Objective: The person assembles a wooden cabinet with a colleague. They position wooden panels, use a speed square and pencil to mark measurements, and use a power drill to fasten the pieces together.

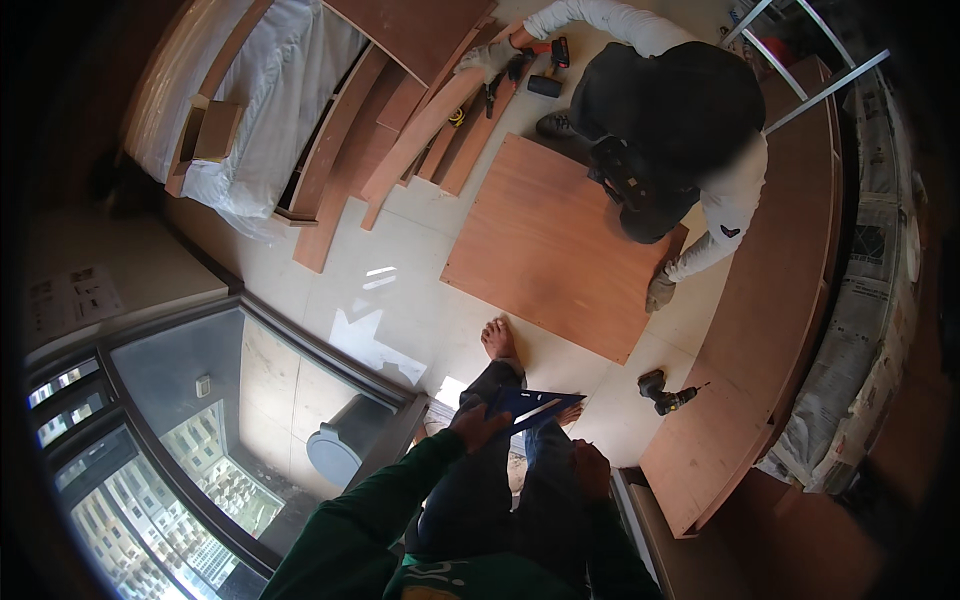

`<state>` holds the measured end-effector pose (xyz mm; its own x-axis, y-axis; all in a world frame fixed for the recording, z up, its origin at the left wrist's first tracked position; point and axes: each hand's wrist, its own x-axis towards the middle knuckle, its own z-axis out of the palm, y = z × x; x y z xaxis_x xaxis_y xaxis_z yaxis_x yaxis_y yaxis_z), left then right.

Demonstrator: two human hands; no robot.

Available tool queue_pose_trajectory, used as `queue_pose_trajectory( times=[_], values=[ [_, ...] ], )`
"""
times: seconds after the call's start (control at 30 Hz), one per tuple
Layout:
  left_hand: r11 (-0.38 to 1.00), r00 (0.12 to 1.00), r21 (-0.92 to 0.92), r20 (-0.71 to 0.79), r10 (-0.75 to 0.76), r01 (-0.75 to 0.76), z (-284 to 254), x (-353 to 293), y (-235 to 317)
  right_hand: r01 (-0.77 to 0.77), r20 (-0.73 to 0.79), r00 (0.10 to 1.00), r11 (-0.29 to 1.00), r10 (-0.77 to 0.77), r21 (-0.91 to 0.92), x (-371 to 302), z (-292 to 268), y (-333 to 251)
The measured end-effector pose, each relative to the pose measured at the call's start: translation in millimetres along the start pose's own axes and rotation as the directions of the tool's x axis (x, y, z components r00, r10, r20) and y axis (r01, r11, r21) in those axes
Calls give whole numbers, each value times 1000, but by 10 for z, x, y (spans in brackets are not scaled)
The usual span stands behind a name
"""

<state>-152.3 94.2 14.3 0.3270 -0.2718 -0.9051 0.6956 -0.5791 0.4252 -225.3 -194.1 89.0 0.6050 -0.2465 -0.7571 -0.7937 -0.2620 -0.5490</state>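
My left hand [478,428] is closed around one corner of a blue triangular set square [518,402], held above my legs. Fingers curled, my right hand [591,472] is over my right thigh; a small tip seems to poke out of it, too little to name. Beyond my bare feet lies a flat reddish-brown wooden panel [545,250] on the floor. A co-worker [670,120] crouches at its far right. One gloved hand [660,290] of that person touches the panel's right edge, and the other [487,60] rests on a long board [420,140].
A cordless drill [665,393] sits on the floor near a long wooden cabinet piece [740,350] on the right. More tools [545,82] lie near the co-worker's feet. At far left are stacked boards and a plastic-wrapped bundle [275,120]. A window frame [330,355] stands left; a metal ladder [830,90] far right.
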Motion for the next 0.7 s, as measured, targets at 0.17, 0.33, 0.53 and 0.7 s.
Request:
queue_pose_trajectory(
  times=[0.17,0.33,0.53,0.7],
  values=[
    [988,999,154,-49,18,-10,564,-118,87,-45,23,999,981,41,190,-225,-187,76],
    [975,990,194,-71,123,-107,1149,-326,196,-154,20,987,882,162,446,-350,-293,668],
    [964,992,240,-10,122,-116,1797,-312,204,-226,52,965,718,256,658,-552,-512,888],
    [965,985,202,-7,170,-165,2136,-330,115,-151,-54,977,854,204,499,-669,-601,1285]
  ],
)
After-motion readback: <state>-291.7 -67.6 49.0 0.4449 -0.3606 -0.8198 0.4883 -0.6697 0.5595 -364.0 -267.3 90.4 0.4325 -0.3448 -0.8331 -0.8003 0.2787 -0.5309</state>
